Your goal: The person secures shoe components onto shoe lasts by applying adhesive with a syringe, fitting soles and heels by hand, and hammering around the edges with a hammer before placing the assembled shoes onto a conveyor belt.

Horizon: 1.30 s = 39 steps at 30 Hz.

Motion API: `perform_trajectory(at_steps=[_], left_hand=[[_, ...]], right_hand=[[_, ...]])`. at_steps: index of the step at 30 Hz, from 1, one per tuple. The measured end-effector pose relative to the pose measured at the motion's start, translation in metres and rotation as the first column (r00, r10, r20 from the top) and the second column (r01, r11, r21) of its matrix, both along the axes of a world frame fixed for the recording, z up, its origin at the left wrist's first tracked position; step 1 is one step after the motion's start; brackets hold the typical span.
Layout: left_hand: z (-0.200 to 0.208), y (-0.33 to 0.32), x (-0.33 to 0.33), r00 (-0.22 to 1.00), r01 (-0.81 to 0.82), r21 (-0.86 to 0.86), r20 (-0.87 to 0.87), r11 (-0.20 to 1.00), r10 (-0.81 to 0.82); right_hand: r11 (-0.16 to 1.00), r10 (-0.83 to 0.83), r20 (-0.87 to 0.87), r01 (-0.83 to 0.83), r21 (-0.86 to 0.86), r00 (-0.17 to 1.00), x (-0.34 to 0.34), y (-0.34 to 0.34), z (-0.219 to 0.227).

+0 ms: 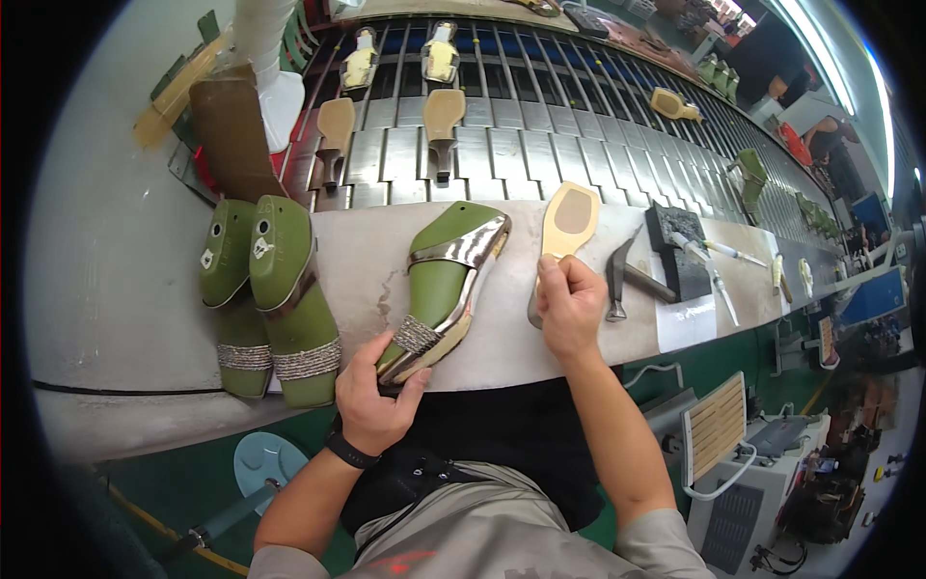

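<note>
A green shoe last lies on its side on the pale worktable, with a sandal upper on it: a shiny silver strap near its far end and a braided band near its toe. My left hand grips its near, toe end, thumb on one side and fingers on the other. To the right, a beige shoe sole with a darker tan patch stands upright in my right hand, which is closed around its lower part. A hammer rests on the table just beside that hand.
Two more green lasts with braided bands stand at the left. Past the hammer are a black block, brushes and a white sheet. A slatted metal conveyor beyond the table carries soles and shoe parts.
</note>
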State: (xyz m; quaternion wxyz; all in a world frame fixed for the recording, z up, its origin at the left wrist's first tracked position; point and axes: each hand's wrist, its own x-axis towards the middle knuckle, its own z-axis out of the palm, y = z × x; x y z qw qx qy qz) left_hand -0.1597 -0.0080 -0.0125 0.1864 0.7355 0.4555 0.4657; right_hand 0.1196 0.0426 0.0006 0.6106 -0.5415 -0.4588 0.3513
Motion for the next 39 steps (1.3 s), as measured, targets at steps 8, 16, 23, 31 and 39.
perform_trajectory(at_steps=[8,16,23,31,39], left_hand=[[0.055,-0.006,-0.007,0.939,0.124,-0.245,0.343,0.962,-0.034],[0.115,0.087,0.040,0.705,0.285,0.093,0.654,0.954,-0.275],[0.151,0.136,0.055,0.497,0.628,-0.295,0.864,0.721,-0.079],[0.060,0.172,0.111,0.287,0.826,-0.223,0.957,0.518,-0.046],[0.043,0.160,0.126,0.403,0.805,-0.278,0.905,0.524,-0.139]], right_hand=[[0.994,-0.094,0.236,0.106,-0.037,0.967,0.022,-0.005,0.002],[0.999,-0.012,0.119,0.017,-0.040,0.993,0.017,-0.009,0.015],[0.993,-0.117,0.090,0.118,-0.015,0.989,0.017,-0.034,0.022],[0.993,-0.100,0.104,0.105,-0.050,0.990,0.019,-0.034,0.016],[0.992,-0.069,0.112,0.080,-0.098,0.991,0.027,-0.034,0.016]])
